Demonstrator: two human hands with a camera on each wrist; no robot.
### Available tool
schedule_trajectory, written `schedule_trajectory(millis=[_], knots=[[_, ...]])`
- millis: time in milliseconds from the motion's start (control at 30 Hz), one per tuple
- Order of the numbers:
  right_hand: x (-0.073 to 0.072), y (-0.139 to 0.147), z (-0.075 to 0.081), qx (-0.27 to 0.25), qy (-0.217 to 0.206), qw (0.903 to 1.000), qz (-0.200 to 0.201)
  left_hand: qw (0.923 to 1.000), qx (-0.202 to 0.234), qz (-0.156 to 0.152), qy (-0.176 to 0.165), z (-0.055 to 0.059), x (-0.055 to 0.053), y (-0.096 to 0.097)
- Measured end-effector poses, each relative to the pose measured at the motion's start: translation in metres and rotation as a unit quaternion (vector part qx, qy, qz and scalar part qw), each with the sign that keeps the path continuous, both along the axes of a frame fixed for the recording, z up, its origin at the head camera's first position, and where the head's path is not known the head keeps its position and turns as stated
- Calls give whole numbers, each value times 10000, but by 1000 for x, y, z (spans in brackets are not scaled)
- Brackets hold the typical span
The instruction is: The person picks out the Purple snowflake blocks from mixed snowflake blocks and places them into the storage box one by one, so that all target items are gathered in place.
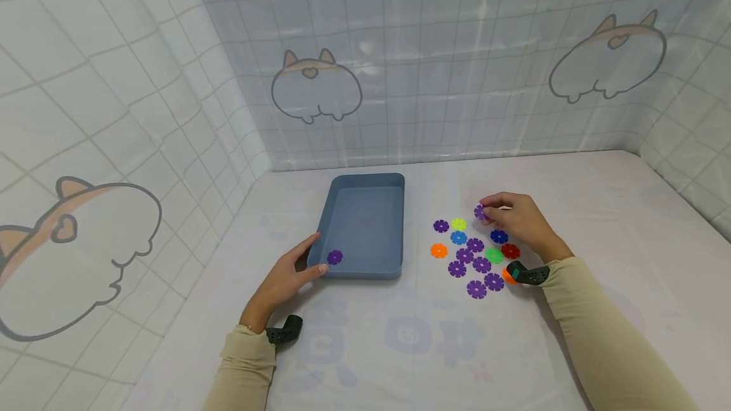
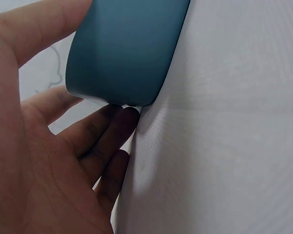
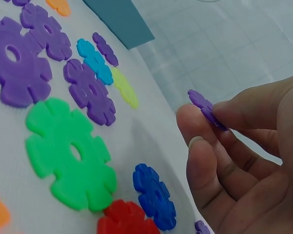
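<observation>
My left hand (image 1: 283, 279) grips the near left corner of a blue-grey tray (image 1: 368, 224), thumb at the near rim and fingers along the left side. In the left wrist view the fingertips lie against the tray wall (image 2: 127, 53) near the tabletop. One purple snowflake disc (image 1: 334, 257) lies inside the tray by that corner. Over the far side of the scattered discs, my right hand (image 1: 522, 224) pinches another purple snowflake disc (image 3: 205, 108) between thumb and forefinger, raised off the cloth.
Right of the tray lie several more notched discs: purple (image 1: 476, 289), orange (image 1: 438, 250), yellow (image 1: 459, 224), light blue (image 1: 459, 238), green (image 1: 493, 255), red (image 1: 511, 250) and dark blue (image 1: 499, 236). A white cloth (image 1: 365, 347) covers the table; tile-patterned walls stand behind and at both sides.
</observation>
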State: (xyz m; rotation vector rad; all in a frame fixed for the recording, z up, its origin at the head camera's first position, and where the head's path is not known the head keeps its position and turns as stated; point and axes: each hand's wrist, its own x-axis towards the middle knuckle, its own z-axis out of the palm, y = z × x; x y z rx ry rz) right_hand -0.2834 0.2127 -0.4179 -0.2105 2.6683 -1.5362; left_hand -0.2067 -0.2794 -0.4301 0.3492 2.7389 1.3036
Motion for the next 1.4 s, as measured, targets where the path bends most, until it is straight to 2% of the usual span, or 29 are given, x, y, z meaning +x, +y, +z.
schedule_trajectory(millis=[400,700,1167,1400], knots=[[3,-6,4,-159,-317,9994,-30,10000,-32,-15,13,-3,-1,-1],[6,-14,5,-374,-460,9982,113,10000,-87,17,-7,-3,-1,-3],[10,-31,9,-555,-444,9968,366,10000,-43,2,-15,-1,-1,-2],[12,-30,11,-678,-529,9957,333,10000,-22,-18,-17,-1,-1,-2]])
